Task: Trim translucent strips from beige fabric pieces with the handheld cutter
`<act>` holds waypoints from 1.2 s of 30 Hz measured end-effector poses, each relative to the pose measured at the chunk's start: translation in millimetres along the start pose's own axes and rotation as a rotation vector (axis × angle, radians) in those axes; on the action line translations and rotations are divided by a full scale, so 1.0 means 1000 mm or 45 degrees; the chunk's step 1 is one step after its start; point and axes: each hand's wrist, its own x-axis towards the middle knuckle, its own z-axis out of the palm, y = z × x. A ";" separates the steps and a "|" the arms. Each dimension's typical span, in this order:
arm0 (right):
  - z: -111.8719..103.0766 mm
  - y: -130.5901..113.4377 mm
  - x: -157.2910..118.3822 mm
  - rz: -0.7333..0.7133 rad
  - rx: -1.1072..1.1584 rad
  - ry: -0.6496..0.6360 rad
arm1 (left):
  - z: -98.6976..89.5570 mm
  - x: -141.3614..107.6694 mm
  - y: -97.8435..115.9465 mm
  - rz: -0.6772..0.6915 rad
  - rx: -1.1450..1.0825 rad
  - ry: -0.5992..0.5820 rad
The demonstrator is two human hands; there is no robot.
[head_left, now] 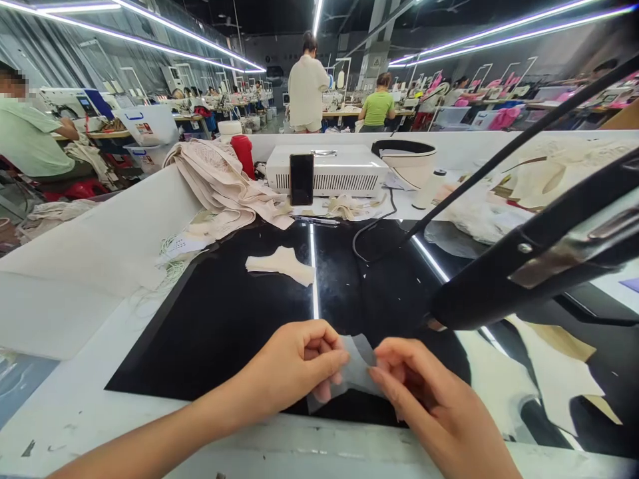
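Workshop floor (271, 118): strip lights (192, 35) are running overhead as a person in a cream top (308, 93) is standing with back turned, another in green (378, 110) is facing the rows of machines, and a third in pale mint (30, 136) is sitting at far left.
White table (64, 426): is stretching across the whole foreground.
Black mat (224, 332): is covering the table's middle, its glossy surface mirroring the lights.
Black arm (489, 286): is slanting in from the right edge, its lower end hanging near the right hand.
Cloth pile (214, 179): pale fabric is spilling in folds over the back left.
White box (344, 183): vented and wide, is sitting at the table's rear.
Cut pieces (494, 376): pale shapes are lying on the dark surface beyond the right hand, one overlapping a tan layer.
Right hand (429, 392): thumb and forefinger are pinching the sheer piece's right edge.
Left hand (302, 366): thumb and curled fingers are gripping its left side.
Cream piece (282, 265): is resting alone on the mat, ahead of the left hand.
Sheer piece (357, 366): whitish and see-through, is spanning the gap between both hands, over the mat's near edge.
Phone (302, 179): dark-screened, is standing upright before the box.
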 end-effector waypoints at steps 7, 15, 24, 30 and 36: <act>0.001 0.017 0.004 -0.448 -0.397 -0.027 | -0.003 0.000 -0.002 0.105 0.420 0.182; 0.002 0.017 0.005 -0.740 -0.738 -0.012 | -0.002 -0.005 -0.020 0.458 1.329 0.269; 0.009 0.018 0.006 -0.778 -0.775 0.014 | -0.002 -0.007 -0.022 0.603 1.559 0.301; 0.009 0.022 0.004 -0.734 -0.766 -0.009 | -0.002 -0.005 -0.024 0.618 1.587 0.308; 0.011 0.018 0.006 -0.737 -0.759 0.033 | -0.002 -0.006 -0.026 0.625 1.616 0.334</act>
